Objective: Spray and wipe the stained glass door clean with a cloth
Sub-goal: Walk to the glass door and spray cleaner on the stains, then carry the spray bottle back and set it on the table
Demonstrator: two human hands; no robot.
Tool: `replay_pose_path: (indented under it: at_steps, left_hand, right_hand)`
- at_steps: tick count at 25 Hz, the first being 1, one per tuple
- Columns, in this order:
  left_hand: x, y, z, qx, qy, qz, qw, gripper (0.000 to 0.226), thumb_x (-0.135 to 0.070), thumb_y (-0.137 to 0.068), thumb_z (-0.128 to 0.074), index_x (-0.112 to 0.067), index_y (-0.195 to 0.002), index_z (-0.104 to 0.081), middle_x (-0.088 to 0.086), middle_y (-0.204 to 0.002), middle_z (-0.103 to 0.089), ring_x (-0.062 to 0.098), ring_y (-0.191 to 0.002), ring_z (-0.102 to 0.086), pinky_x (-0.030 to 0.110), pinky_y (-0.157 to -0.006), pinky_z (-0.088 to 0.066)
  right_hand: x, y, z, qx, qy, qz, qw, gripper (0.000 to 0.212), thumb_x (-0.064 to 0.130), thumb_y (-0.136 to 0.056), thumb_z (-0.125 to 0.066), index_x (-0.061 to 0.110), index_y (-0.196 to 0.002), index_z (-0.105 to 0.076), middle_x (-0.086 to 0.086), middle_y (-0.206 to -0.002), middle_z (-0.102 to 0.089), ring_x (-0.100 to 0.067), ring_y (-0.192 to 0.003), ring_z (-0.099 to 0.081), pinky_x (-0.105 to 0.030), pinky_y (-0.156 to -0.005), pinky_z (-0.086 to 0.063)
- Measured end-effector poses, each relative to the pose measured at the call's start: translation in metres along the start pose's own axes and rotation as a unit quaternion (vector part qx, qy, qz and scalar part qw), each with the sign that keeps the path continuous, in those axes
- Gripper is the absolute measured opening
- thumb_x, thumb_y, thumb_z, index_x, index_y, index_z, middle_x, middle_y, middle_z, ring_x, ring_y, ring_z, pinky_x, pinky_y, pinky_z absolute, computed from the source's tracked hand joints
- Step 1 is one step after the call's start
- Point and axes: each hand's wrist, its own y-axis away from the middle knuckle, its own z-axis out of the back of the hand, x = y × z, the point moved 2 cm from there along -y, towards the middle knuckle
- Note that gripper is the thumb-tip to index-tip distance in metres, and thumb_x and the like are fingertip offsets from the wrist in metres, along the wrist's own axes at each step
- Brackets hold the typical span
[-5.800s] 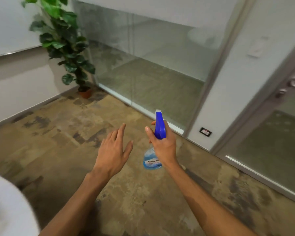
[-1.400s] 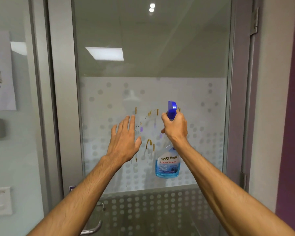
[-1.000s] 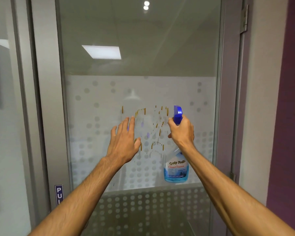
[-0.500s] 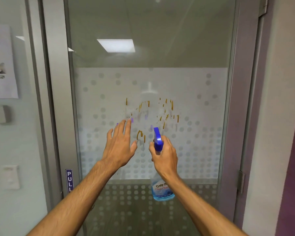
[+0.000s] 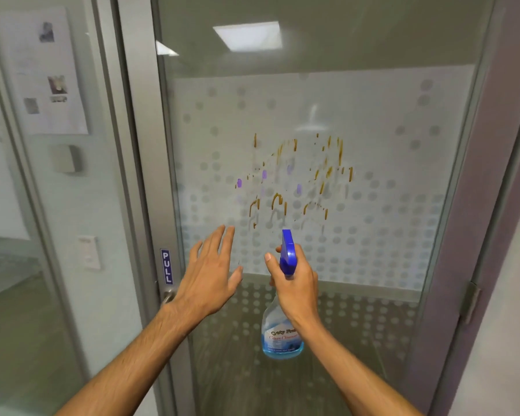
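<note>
The glass door fills the view, with a frosted dotted band across its middle. Brown-yellow streaks and a few purple spots make up the stain at the band's centre. My right hand is shut on the neck of a clear spray bottle with a blue trigger head and blue liquid, nozzle pointing up toward the stain from below it. My left hand hovers open, fingers spread, just left of the bottle and below the stain. No cloth is in sight.
The door's metal frame carries a blue PULL sign and a handle at its left edge. Left of it, a glass wall panel bears a paper notice. A purple wall and door hinge lie on the right.
Both hands have dropped lower relative to the stain, which now shows fully above them. The bottle has shifted left, back under the stain. Earlier I faced the floor and plant.
</note>
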Motion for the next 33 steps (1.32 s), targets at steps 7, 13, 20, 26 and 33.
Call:
replay_pose_path:
  at_steps: [7,13,20,26,33]
  left_hand:
    - [0.033,0.079,-0.008,0.039,-0.007,0.044,0.998,0.082,-0.046,-0.096,-0.050,-0.016,-0.160,-0.006,0.009,-0.167,-0.015,0.021,-0.154,-0.016,0.047,-0.124,-0.021]
    - [0.077,0.152,0.011,0.045,-0.011,0.080,0.996,0.082,-0.042,-0.094,-0.054,-0.013,-0.159,-0.012,0.012,-0.165,-0.020,0.023,-0.153,-0.019,0.047,-0.122,-0.025]
    - [0.152,0.250,0.048,0.067,-0.040,0.149,0.986,0.082,-0.044,-0.094,-0.050,-0.013,-0.159,-0.010,0.013,-0.165,-0.021,0.024,-0.153,-0.019,0.047,-0.122,-0.024]
    - [0.217,0.349,0.100,0.066,-0.063,0.221,0.971,0.083,-0.044,-0.093,-0.053,-0.012,-0.158,-0.013,0.012,-0.163,-0.023,0.023,-0.153,-0.020,0.049,-0.120,-0.028]
    - [0.272,0.461,0.165,0.063,-0.117,0.327,0.936,0.084,-0.043,-0.092,-0.057,-0.010,-0.157,-0.015,0.013,-0.162,-0.025,0.024,-0.152,-0.022,0.047,-0.120,-0.029]
  right_hand:
    - [-0.003,0.055,-0.034,0.080,-0.007,-0.028,0.996,0.032,0.051,-0.086,-0.075,0.027,-0.097,-0.056,-0.002,-0.076,-0.065,-0.017,-0.067,-0.062,-0.046,-0.072,-0.058]
    - [0.013,0.110,-0.086,0.177,-0.013,-0.034,0.984,0.026,0.020,-0.080,-0.070,0.027,-0.096,-0.051,-0.003,-0.074,-0.060,-0.021,-0.065,-0.058,-0.052,-0.071,-0.056]
    - [0.057,0.187,-0.168,0.292,-0.092,-0.018,0.952,0.031,0.007,-0.089,-0.070,0.021,-0.114,-0.058,-0.005,-0.085,-0.065,-0.025,-0.077,-0.061,-0.038,-0.079,-0.055]
    - [0.099,0.268,-0.245,0.364,-0.149,-0.008,0.920,0.033,0.019,-0.091,-0.076,0.015,-0.120,-0.060,-0.011,-0.086,-0.064,-0.032,-0.082,-0.060,-0.044,-0.083,-0.054]
    - [0.151,0.363,-0.331,0.462,-0.199,-0.012,0.864,0.031,0.017,-0.090,-0.077,0.021,-0.116,-0.062,-0.015,-0.083,-0.061,-0.033,-0.078,-0.056,-0.044,-0.081,-0.052]
